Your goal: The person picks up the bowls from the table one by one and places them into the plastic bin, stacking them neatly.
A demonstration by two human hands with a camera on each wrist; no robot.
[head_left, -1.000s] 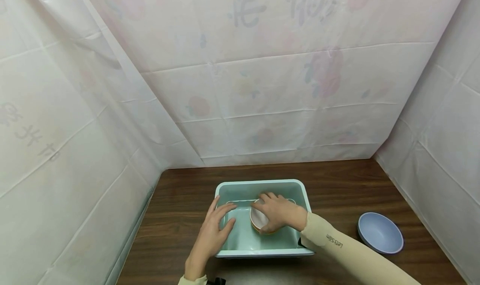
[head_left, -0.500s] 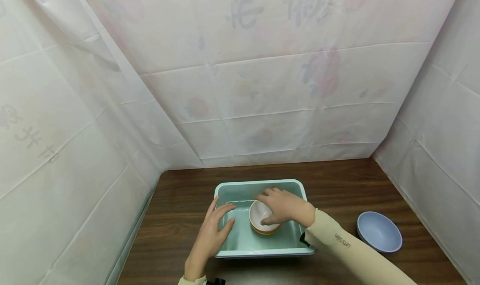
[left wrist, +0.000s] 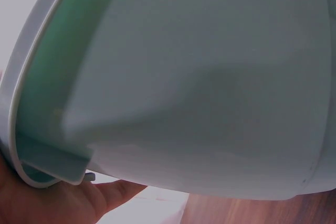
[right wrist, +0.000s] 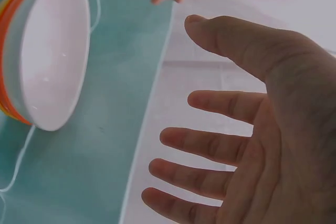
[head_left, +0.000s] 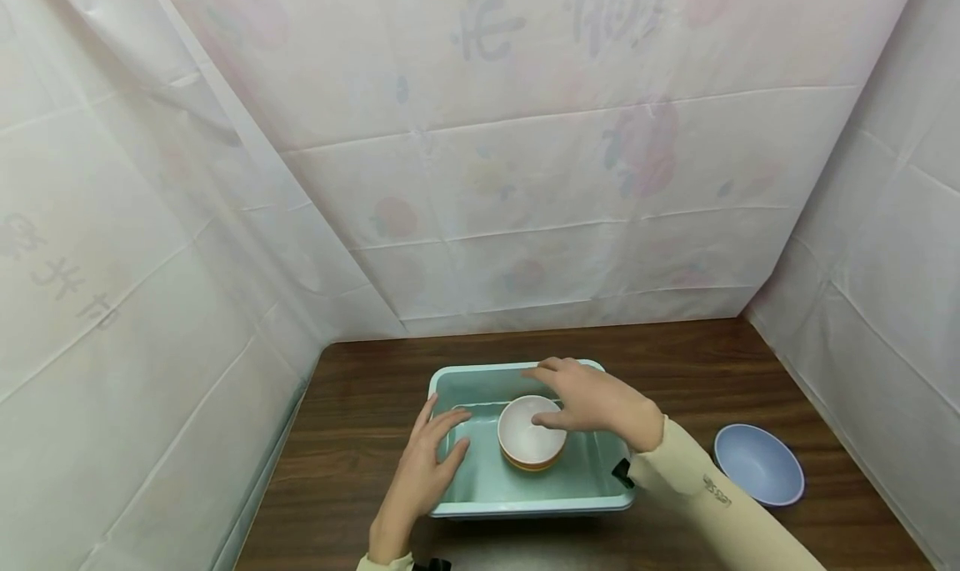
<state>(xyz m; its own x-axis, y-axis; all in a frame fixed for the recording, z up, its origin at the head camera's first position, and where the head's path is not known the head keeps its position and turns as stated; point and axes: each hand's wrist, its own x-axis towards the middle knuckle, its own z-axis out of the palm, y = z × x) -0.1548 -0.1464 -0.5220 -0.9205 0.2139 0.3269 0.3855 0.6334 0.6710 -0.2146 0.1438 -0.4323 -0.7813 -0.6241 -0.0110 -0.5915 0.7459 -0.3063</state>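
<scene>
A stack of bowls [head_left: 525, 431] stands inside a light teal basin [head_left: 532, 506]. Its top bowl is white inside, and orange and yellow edges show below in the right wrist view. My right hand [head_left: 600, 400] hovers over the basin just right of the stack. In the right wrist view its fingers are spread, holding nothing, with the white bowl [right wrist: 55, 51] apart from them. At the basin's left side, my left hand [head_left: 420, 471] has its fingers extended over the rim. The left wrist view is mostly filled by the basin wall [left wrist: 210, 77], which hides part of that hand.
A blue bowl [head_left: 759, 464] rests on the dark wooden table [head_left: 360, 438] to the right, close to the right forearm. White printed sheets [head_left: 525, 179] hang as walls behind and on both sides of the table.
My right hand has let go of the bowl stack and moved up and to the right, uncovering the white bowl. The left hand has stayed in place.
</scene>
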